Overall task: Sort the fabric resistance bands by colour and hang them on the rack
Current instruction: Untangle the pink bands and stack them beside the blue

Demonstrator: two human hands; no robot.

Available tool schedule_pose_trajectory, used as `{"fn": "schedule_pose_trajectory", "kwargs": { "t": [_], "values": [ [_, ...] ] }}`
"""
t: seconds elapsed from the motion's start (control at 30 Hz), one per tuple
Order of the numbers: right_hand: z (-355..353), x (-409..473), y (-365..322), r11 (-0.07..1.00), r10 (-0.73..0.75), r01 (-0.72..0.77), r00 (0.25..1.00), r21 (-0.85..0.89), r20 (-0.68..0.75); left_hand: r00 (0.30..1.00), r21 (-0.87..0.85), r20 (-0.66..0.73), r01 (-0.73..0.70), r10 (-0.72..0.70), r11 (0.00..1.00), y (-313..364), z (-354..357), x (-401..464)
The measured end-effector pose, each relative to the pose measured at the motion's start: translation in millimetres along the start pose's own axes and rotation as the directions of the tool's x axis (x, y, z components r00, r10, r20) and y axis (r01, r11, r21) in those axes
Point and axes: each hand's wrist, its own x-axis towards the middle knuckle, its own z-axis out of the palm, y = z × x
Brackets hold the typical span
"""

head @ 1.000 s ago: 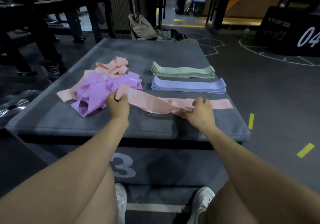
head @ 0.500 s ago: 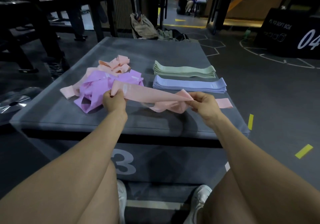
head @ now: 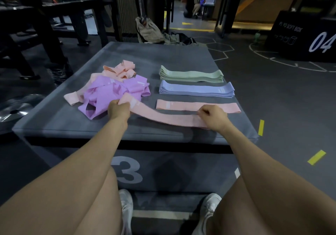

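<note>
Left hand: the left hand (head: 118, 109) sat at about 9 o'clock from the middle of the box top, fingers curled and pinching the left end of a pink band (head: 169, 117).
Right hand: the right hand (head: 213, 116) sat at about 3 o'clock from the left one, fingers curled down onto the right end of the same pink band, pressing it near the front edge of the box.
Held band: it ran flat and stretched between the two hands, its left end lifted slightly off the surface, with a pale label just beside the left hand's fingers.
Laid pink band: a second pink strip (head: 198, 106) lay flat just beyond the held one, at 12 o'clock from the right hand, apart from it.
Blue stack: a neat pile of blue bands (head: 196, 91) lay at 12 o'clock from the laid pink strip.
Green stack: a neat pile of green bands (head: 190, 75) lay at 12 o'clock from the blue stack, farthest from the person.
Unsorted heap: a tangle of purple bands (head: 109, 93) with peach-pink bands (head: 120, 70) lay at 11 o'clock from the left hand, touching the held band's left end.
Surface: all rested on a grey soft box (head: 54, 121) marked 3 on its front.
Floor: yellow tape marks (head: 316, 157) lay at 4 o'clock from the box.
</note>
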Motion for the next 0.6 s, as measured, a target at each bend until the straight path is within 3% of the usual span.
{"fn": "schedule_pose_trajectory", "kwargs": {
  "t": [0.07, 0.17, 0.27, 0.4, 0.6],
  "values": [
    [-0.2, -2.5, 1.4, 0.999, -0.039, 0.040, 0.998, -0.011, 0.041, 0.999, 0.124, 0.041, 0.015, -0.020, 0.992, -3.8, -1.3, -0.7],
    [-3.3, -4.7, 3.1, 0.998, -0.068, 0.069, 0.998, 0.015, -0.007, 0.999, 0.279, 0.031, -0.029, 0.021, 0.960, -7.1, -3.8, -0.4],
    [-6.5, -7.5, 6.3, 0.995, 0.063, -0.055, 0.994, 0.089, -0.092, 0.997, 0.440, 0.025, -0.077, 0.074, 0.895, -6.7, -8.0, -1.9],
    [-4.5, -7.7, 12.2, 0.966, 0.257, -0.256, 0.966, 0.018, -0.030, 0.994, 0.494, 0.039, -0.108, 0.102, 0.863, -5.9, -11.3, -3.4],
    [-2.6, -7.5, 11.6, 0.920, 0.389, -0.389, 0.921, 0.040, 0.003, 0.991, 0.510, 0.031, -0.128, 0.130, 0.851, -1.7, -11.8, -12.0]
  ]
}}
